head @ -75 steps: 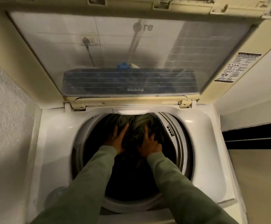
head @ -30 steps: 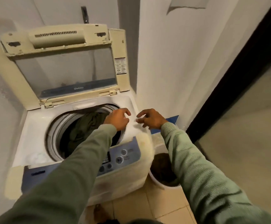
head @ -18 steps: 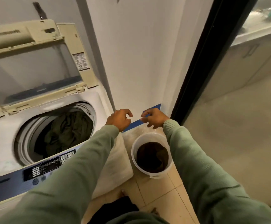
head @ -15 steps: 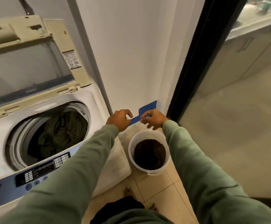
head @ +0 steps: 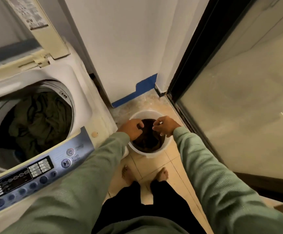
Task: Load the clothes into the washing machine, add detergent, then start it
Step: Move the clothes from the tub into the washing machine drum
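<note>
A white top-loading washing machine stands at the left with its lid raised. Dark green clothes lie in its drum. On the floor to its right sits a white bucket holding a dark brown garment. My left hand and my right hand reach down over the bucket's rim, fingers curled and apart just above the brown garment. Neither hand has closed on it. The machine's blue control panel faces me at the lower left.
A white wall with a blue strip at its base rises behind the bucket. A dark-framed glass door closes off the right side. My bare feet stand on beige floor tiles just before the bucket.
My hands came out of the drum, swung right past the machine's edge and dropped to the bucket. My view turned right and down with them.
</note>
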Motion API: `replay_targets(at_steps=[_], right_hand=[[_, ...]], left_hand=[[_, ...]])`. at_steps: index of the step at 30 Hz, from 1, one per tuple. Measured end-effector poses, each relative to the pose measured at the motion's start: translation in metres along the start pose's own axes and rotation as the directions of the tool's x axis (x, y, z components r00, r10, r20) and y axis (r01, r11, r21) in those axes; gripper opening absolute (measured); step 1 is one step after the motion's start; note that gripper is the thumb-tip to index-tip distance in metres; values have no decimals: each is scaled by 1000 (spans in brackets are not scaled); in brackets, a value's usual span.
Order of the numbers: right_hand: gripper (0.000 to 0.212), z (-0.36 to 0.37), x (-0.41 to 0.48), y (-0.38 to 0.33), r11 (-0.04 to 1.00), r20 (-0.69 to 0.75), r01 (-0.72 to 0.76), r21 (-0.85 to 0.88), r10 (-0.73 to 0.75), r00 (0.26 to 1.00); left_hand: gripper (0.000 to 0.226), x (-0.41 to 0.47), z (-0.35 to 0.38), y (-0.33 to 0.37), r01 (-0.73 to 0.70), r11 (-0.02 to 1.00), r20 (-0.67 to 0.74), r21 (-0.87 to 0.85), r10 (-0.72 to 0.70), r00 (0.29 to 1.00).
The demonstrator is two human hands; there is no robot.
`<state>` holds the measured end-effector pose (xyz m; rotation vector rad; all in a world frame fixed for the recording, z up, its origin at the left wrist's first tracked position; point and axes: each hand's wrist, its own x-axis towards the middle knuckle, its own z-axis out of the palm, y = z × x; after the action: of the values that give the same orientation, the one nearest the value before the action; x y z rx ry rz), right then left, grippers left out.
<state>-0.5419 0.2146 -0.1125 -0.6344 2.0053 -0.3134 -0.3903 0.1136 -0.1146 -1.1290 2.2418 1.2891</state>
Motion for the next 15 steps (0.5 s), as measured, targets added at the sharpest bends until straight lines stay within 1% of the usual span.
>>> replay_targets(at_steps=[4, 7, 11, 15], right_hand=[[24, 32, 28, 33, 997, 110, -22, -68, 30, 993], [24, 55, 47, 64, 995, 191, -58, -81, 73, 979], [32, 81, 73, 105, 987, 212, -147, -72, 159, 964], [29, 104, 110, 142, 976, 195, -212, -58, 219, 956]], left_hand=[[25, 18, 32, -16, 58, 998, 51, -34, -56, 997], [26, 35, 63, -31, 125, 990, 69, -71, -120, 990], [28, 64, 105, -55, 199, 977, 105, -80, -190, 976], [29, 100, 148, -80, 225, 972, 141, -64, -215, 966]])
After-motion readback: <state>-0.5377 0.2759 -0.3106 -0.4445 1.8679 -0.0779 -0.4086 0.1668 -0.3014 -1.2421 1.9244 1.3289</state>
